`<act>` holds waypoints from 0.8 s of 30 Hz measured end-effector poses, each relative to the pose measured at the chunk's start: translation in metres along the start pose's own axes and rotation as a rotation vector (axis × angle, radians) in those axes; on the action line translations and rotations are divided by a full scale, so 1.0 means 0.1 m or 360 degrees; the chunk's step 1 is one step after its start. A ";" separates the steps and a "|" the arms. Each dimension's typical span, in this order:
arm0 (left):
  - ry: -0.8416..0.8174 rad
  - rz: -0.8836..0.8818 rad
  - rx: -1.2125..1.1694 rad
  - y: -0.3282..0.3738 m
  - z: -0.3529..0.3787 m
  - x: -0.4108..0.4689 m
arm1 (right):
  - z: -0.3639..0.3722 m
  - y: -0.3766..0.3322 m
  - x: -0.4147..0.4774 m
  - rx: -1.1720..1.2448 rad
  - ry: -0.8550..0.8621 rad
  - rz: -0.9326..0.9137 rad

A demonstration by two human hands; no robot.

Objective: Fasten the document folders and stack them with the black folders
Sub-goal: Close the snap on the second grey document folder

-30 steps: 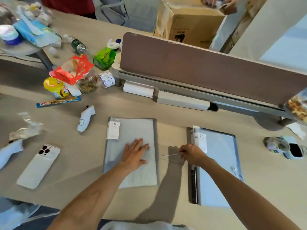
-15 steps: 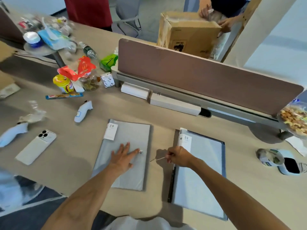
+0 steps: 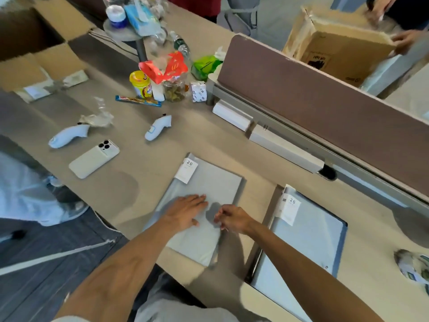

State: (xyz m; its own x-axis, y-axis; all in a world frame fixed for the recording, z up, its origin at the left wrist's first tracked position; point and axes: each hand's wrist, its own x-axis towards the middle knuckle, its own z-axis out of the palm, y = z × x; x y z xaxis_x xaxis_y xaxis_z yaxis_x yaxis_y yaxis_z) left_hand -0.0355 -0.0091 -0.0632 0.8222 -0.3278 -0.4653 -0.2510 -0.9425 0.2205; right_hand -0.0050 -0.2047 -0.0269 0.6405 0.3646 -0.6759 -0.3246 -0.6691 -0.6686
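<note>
A grey document folder with a white "20" label lies flat on the desk in front of me. My left hand presses flat on its lower half with the fingers spread. My right hand hovers over the folder's right side, just beside the left fingertips. Its fingers are pinched together on the folder's thin fastening string, which is barely visible. To the right lies a second, blue-grey folder with a dark spine and its own "20" label. Neither hand touches it.
A phone and two white controllers lie to the left, with snack clutter behind them. A brown desk divider runs along the back. Another person handles a cardboard box beyond it. The desk's near edge is close.
My right hand moved left from the gap between the folders onto the grey folder, close to my left fingertips. My left hand stayed flat. My view swung left.
</note>
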 end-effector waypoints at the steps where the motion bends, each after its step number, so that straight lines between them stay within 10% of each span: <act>1: 0.0022 0.0030 0.0002 -0.06 0.02 -0.01 | 0.05 -0.03 0.06 -0.0086 -0.0005 -0.0005; 24: -0.0213 0.0201 0.0319 -0.51 -0.16 -0.03 | 0.09 -0.02 0.32 -0.0504 0.0494 0.0413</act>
State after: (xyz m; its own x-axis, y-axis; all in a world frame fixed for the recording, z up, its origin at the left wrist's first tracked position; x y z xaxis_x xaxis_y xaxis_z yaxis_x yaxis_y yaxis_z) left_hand -0.0171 0.0413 -0.0590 0.7064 -0.4365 -0.5573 -0.4543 -0.8833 0.1160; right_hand 0.0097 -0.1860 -0.0498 0.7589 -0.0171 -0.6510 -0.3046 -0.8929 -0.3316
